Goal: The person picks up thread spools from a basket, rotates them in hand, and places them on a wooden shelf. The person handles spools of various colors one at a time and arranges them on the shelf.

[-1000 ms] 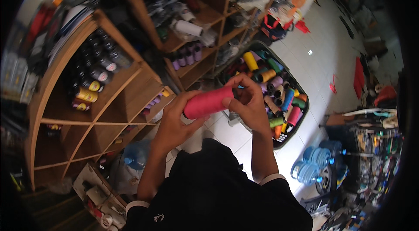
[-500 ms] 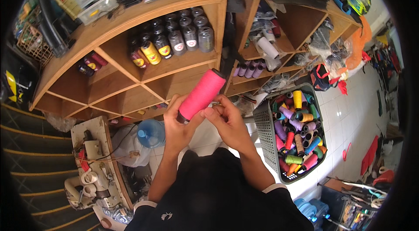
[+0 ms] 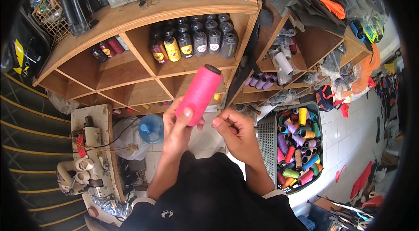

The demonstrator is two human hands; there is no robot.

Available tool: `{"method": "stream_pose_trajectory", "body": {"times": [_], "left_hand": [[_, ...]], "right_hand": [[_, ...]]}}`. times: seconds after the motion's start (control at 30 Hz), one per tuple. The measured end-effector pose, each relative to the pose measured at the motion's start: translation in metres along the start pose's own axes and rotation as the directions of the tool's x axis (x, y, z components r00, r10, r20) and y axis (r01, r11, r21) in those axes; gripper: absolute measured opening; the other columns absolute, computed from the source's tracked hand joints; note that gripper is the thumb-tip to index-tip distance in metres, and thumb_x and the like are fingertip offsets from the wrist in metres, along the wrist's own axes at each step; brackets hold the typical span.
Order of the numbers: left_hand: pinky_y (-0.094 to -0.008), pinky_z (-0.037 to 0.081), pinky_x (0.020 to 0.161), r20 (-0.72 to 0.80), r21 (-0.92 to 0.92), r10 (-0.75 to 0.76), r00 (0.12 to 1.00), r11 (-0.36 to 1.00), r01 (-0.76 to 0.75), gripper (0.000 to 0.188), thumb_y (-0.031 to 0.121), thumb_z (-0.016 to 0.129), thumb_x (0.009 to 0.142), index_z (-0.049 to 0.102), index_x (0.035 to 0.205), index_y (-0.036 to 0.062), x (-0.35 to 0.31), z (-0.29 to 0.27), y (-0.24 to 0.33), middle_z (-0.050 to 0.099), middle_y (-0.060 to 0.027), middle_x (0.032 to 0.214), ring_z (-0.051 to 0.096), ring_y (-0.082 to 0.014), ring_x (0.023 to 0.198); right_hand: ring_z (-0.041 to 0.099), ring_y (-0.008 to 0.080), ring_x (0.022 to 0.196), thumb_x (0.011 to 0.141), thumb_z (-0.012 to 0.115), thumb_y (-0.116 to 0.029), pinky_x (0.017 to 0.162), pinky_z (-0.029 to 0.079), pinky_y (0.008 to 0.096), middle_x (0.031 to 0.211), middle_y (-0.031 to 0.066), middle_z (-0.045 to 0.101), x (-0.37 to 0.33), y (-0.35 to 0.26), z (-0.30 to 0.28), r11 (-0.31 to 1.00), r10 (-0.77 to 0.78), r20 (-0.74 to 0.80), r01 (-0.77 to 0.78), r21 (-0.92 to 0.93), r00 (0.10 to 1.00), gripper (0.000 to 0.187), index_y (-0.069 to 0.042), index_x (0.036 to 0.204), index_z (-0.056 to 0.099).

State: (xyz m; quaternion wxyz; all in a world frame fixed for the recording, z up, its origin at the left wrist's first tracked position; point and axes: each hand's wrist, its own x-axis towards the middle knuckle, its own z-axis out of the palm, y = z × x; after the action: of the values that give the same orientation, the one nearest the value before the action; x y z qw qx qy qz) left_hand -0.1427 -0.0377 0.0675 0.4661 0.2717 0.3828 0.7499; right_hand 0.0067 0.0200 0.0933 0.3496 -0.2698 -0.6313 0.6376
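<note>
At left, curved brown wooden shelving (image 3: pixel 120 74); clamped in bare left hand (image 3: pixel 173 132), tightly wound, dark-topped pink cylindrical thread spool (image 3: pixel 200 93), tilted rightward; just beside it, bare right hand (image 3: pixel 239 132), thumb and curled fingers together; at right, perforated grey-green plastic basket (image 3: pixel 268 141) of multicoloured spools (image 3: pixel 298 140).

Gap between hands (image 3: pixel 238 132); crate (image 3: pixel 268 137) blocks right, wooden shelf (image 3: pixel 187 10) ahead.
</note>
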Motion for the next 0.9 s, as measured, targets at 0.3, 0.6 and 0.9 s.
{"method": "stream_pose_trajectory", "body": {"times": [0.3,0.6,0.9], "left_hand": [[-0.0289,0.043,0.059,0.053,-0.400,-0.182,0.982,0.897,0.187,0.053,0.046,0.049,0.095,0.049,0.121,-0.0004,0.002,-0.003,0.022,0.060,-0.0158,0.094,0.057,-0.0194,0.072],[-0.0273,0.038,0.057,0.256,-0.520,-0.253,0.933,0.778,0.354,0.055,0.046,0.050,0.094,0.046,0.123,-0.0004,0.003,-0.004,0.021,0.052,-0.0121,0.086,0.045,-0.0164,0.064],[-0.0300,0.043,0.067,-0.017,-0.376,-0.257,0.966,0.897,0.232,0.059,0.049,0.055,0.092,0.051,0.125,-0.0002,0.004,-0.007,0.010,0.060,-0.0097,0.098,0.056,-0.0172,0.084]], "right_hand": [[0.027,0.0006,0.055,0.092,0.064,-0.011,0.049,0.020,0.0216,0.060,-0.0084,0.039,0.018,0.013,-0.004,0.999,-0.039,-0.039,0.040,0.027,0.998,0.016,-0.002,0.079,0.061],[0.045,0.0003,0.070,0.094,0.059,-0.005,0.058,0.035,0.0184,0.086,-0.0007,0.055,0.025,0.018,0.003,0.997,-0.077,0.033,0.076,0.032,0.997,0.011,0.003,0.087,0.059],[0.054,0.0035,0.072,0.093,0.061,-0.005,0.060,0.041,0.0208,0.080,0.0028,0.061,0.028,0.010,0.008,0.995,-0.082,0.017,0.083,-0.046,0.996,0.011,0.004,0.087,0.060]]}}
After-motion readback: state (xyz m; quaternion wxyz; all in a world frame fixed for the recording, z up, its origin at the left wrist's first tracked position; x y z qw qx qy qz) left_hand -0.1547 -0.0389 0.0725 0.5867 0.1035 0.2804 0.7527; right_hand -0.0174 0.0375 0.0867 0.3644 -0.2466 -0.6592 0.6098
